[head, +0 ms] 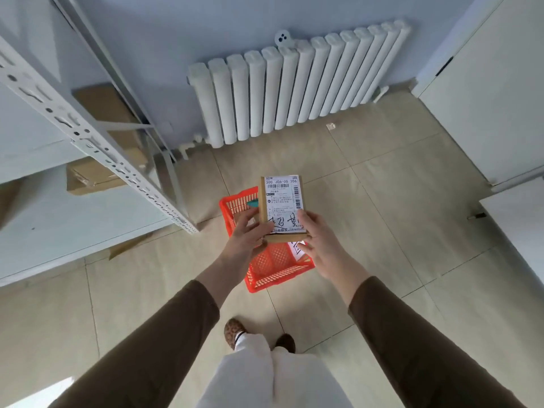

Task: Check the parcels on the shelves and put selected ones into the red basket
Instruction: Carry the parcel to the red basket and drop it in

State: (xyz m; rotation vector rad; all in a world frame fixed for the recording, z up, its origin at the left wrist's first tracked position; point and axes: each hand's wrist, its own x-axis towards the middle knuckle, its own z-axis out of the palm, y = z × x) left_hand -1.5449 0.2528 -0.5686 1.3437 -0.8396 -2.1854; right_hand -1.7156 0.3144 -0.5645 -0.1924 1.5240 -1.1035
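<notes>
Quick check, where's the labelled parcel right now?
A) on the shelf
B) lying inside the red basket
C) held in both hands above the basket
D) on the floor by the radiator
C: the left hand and right hand grip the parcel at its near end, label up, over the red basket on the floor.

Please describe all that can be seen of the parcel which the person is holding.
The parcel is a small flat brown cardboard box, its top face nearly covered by a white shipping label with barcodes, printed text and large handwritten black characters. Both hands grip its near end, the left hand and right hand on opposite sides, holding it above the red basket.
</notes>
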